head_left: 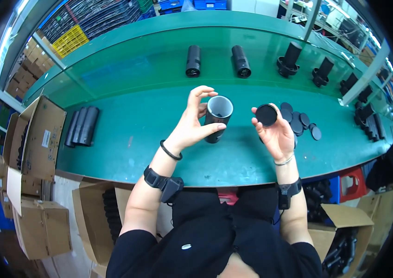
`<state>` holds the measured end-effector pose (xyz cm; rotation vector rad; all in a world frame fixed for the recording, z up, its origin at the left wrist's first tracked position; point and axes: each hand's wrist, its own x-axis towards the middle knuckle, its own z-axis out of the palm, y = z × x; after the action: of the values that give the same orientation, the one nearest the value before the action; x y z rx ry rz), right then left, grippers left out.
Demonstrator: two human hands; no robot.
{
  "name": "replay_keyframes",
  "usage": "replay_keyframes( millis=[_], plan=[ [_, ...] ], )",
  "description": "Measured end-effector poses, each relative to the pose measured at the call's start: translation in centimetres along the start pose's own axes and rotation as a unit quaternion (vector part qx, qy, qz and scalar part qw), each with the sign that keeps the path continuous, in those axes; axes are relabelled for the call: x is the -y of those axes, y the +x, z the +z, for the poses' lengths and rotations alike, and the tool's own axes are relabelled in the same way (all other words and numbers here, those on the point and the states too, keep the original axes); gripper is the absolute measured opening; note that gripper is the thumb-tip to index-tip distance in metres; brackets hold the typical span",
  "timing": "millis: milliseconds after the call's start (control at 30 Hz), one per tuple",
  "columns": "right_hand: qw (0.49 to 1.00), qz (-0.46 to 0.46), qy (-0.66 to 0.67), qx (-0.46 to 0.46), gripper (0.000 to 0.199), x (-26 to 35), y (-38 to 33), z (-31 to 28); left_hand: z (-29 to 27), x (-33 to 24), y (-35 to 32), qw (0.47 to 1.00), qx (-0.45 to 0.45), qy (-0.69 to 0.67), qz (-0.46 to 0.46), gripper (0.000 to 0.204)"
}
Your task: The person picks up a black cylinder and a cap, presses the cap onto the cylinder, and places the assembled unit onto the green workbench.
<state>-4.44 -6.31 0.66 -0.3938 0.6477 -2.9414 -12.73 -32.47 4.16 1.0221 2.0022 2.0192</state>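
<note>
My left hand [192,118] is closed around a black cylindrical tube [214,132], thumb on the near side and fingers at the far rim. The tube stands roughly upright over the green table, and its open top shows a pale grey inside. To its right, my right hand [278,134] pinches a round black cap [266,115] between thumb and fingers, apart from the tube. Just beyond that hand lies a loose group of flat black discs [296,124].
Three black tubes [83,126] lie side by side at the left, near an open cardboard box [43,139]. Across the green table [150,153], two more tubes [193,61] lie behind my hands. Black tubes with flanged bases [289,65] line the right side. Boxes of black parts [340,250] sit below the edge.
</note>
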Motion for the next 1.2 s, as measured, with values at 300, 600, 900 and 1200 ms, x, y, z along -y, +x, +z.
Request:
replay_keyframes(
  millis=[300, 600, 900, 1200],
  plan=[
    [0.997, 0.034, -0.065, 0.006, 0.061, -0.9, 0.4, 1.9, -1.5, -0.3, 0.2, 0.964, 0.011, 0.238, 0.121, 0.044],
    [0.65, 0.236, -0.706, 0.153, 0.081, 1.2, 3.7, 13.5, 0.1, -1.8, -1.5, 0.951, -0.002, 0.278, 0.135, 0.042],
    [0.495, 0.259, -0.794, 0.241, 0.054, 0.0, 5.7, 14.7, 0.3, -2.2, -2.6, 0.949, 0.004, 0.285, 0.134, 0.035],
    [0.482, 0.269, -0.799, 0.238, 0.049, -0.7, 6.2, 14.1, -0.5, -2.4, -2.7, 0.943, 0.021, 0.308, 0.127, 0.032]
  ],
)
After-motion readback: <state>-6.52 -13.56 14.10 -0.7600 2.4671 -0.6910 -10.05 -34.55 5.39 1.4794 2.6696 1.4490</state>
